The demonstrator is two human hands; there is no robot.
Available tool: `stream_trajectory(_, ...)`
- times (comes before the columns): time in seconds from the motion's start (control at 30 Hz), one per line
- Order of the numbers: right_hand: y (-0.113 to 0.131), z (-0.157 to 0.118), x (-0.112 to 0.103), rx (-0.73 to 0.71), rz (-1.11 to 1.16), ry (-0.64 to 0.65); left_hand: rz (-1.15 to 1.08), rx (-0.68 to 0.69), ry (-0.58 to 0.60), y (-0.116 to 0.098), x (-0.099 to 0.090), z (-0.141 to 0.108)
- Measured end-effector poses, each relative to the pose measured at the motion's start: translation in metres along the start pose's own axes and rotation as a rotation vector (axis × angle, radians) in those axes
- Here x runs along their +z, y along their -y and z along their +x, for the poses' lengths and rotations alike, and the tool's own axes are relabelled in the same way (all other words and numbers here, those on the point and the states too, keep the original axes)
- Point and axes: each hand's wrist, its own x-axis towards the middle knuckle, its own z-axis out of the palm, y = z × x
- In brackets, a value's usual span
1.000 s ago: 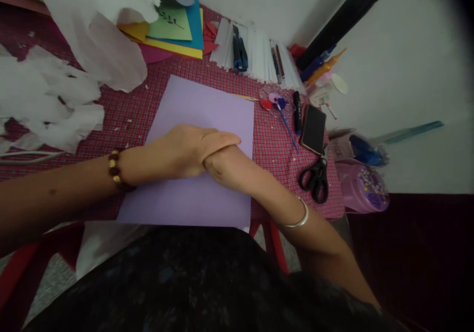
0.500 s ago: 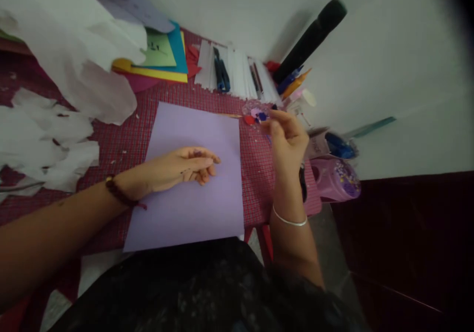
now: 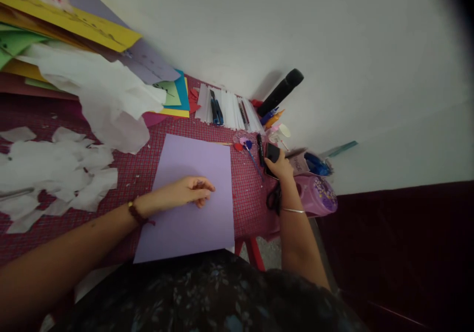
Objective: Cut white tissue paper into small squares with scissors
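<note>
A sheet of purple paper (image 3: pixel 185 228) lies on the checked tablecloth. My left hand (image 3: pixel 194 191) rests on it, fingers loosely bent and slightly apart, holding nothing. At the right end of the table my right hand (image 3: pixel 283 166) is closed around the lower part of a black phone (image 3: pixel 272 152). Just left of the phone lies a black marker (image 3: pixel 260 149). Black-handled scissors (image 3: pixel 273 199) sit below, partly hidden by my right wrist. A blue-handled paintbrush (image 3: pixel 255 163) leans on a clear palette (image 3: pixel 242 139) with red, pink and blue paint.
White paper scraps (image 3: pixel 59 169) cover the left side. Coloured sheets (image 3: pixel 172 95) are stacked behind. Along the wall lie white strips (image 3: pixel 231 110) with a blue cutter (image 3: pixel 217 110) on them, beside a tall black bottle (image 3: pixel 281 92). A pink container (image 3: pixel 318 194) stands at the right edge.
My right hand has gone from above the palette, where its fingers were pinched, down to the phone and grips it. My left hand stays on the purple paper. The view has shifted.
</note>
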Motion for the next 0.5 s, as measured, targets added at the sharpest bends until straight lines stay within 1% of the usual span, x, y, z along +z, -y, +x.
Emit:
stream_trajectory(0.17, 0.004, 0.01, 0.0, 0.043, -0.064, 0.012, 0.106, 0.043, 0.021, 0.006, -0.002, 0.0)
stream_trajectory(0.37, 0.005, 0.013, -0.005, 0.081, -0.087, 0.032, 0.181, 0.031, 0.024, -0.004, 0.001, -0.005)
stream_trajectory(0.5, 0.008, 0.014, -0.002, 0.1, -0.08, 0.033, 0.139, 0.006, 0.019, -0.007, 0.002, -0.005)
